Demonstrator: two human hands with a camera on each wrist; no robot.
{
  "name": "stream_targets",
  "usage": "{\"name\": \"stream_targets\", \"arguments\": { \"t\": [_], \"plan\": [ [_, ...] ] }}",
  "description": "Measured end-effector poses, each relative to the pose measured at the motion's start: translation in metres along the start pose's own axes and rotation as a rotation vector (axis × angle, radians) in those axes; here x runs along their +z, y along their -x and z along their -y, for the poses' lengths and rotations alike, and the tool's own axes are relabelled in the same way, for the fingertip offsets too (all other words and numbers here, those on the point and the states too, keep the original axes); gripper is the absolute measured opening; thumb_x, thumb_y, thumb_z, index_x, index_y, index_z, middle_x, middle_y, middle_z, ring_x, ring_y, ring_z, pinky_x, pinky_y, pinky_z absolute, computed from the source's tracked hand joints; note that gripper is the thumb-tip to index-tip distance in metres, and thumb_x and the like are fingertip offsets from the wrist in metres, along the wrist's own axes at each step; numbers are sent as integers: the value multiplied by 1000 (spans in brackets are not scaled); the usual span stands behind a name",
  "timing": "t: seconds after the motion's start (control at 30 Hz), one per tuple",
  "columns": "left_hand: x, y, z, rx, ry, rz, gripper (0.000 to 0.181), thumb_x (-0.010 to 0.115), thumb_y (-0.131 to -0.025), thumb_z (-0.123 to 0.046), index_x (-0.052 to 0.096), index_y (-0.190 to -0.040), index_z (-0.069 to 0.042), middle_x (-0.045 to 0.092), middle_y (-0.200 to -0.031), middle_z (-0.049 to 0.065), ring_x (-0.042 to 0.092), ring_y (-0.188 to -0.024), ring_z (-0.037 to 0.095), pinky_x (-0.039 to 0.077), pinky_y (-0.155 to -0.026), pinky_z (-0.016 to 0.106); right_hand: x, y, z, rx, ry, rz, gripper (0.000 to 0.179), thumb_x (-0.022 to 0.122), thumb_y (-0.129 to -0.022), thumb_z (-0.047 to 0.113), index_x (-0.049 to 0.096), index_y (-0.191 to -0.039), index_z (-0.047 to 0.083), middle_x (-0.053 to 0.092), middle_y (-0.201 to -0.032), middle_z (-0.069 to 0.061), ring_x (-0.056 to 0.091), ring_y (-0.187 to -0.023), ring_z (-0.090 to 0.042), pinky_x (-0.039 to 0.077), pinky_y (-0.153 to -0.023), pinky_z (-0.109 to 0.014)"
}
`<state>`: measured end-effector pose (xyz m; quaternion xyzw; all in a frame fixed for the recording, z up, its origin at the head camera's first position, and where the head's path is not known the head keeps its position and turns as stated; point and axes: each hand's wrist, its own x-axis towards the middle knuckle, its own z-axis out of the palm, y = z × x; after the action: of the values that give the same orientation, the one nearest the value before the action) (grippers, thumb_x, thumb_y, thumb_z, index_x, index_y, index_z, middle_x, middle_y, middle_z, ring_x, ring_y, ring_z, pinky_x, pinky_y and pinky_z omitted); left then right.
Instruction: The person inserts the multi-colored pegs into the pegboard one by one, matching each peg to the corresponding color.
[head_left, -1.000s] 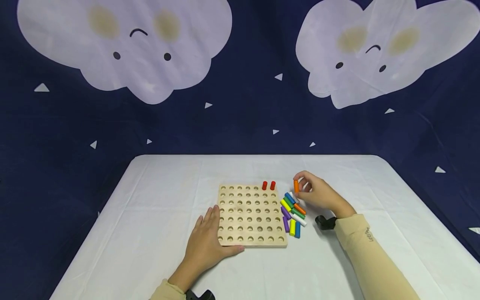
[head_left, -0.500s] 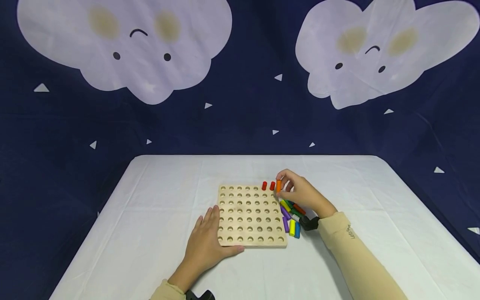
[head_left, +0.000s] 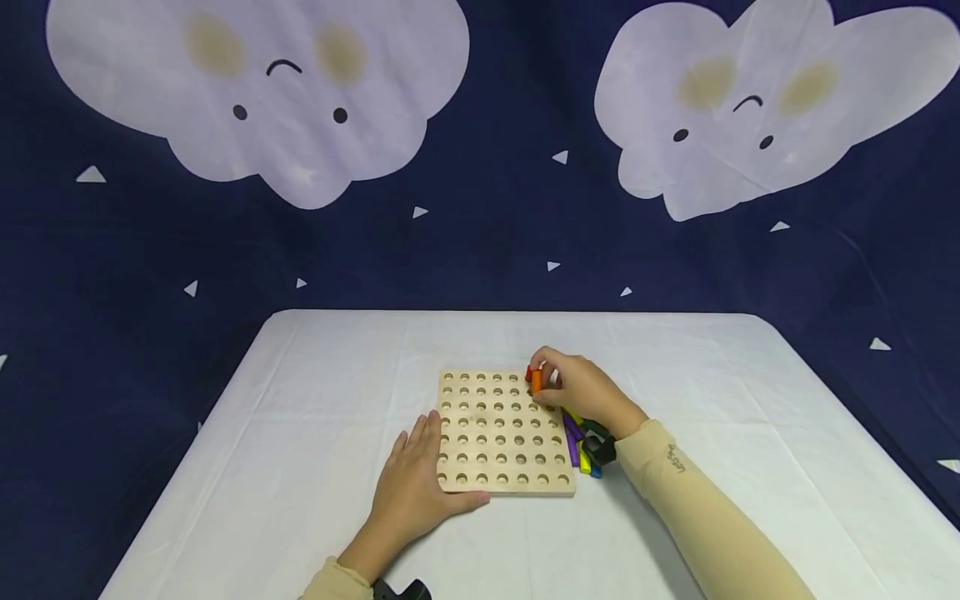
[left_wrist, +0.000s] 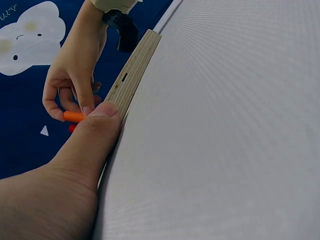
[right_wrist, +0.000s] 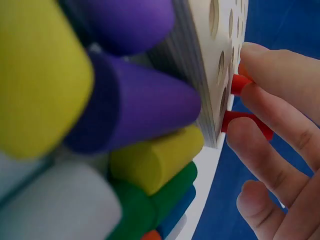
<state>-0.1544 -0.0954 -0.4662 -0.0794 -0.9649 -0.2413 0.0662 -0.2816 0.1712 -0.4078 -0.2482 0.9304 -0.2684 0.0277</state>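
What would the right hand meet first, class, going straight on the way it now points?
Most likely the red peg standing near the far edge of the board, just left of the orange peg in the right hand. Depth is unclear, so the hand might pass over.

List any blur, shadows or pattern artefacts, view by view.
Head: a soft shadow falls on the white tablecloth beside the right sleeve; left wrist: fine moire ripples cross the tablecloth; right wrist: the nearest yellow peg and pale peg are out of focus.
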Motion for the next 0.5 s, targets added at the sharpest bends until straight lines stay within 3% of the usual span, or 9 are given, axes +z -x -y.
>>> {"name": "stream_targets", "arguments": {
  "t": [0.23, 0.5],
  "plan": [
    [1, 0, 0, 4, 8, -5, 139, 62, -51, -87, 17, -150, -1, 24, -156, 13, 21, -146, 24, 14, -121, 44, 3, -4, 5, -39, 79, -10, 33, 76, -80, 22, 55, -106, 24, 62, -80, 12, 55, -65, -7, 48, -59, -25],
    [0, 0, 0, 12, 9, -17, 139, 63, -51, -86, 17, -150, 0, 24, -156, 13, 21, -146, 25, 15, -120, 45, 4, -6, 10, -59, 178, -33, 23, 75, -81, 22, 55, -93, 26, 61, -77, 14, 55, -67, -4, 47, -63, -24]
  ]
}}
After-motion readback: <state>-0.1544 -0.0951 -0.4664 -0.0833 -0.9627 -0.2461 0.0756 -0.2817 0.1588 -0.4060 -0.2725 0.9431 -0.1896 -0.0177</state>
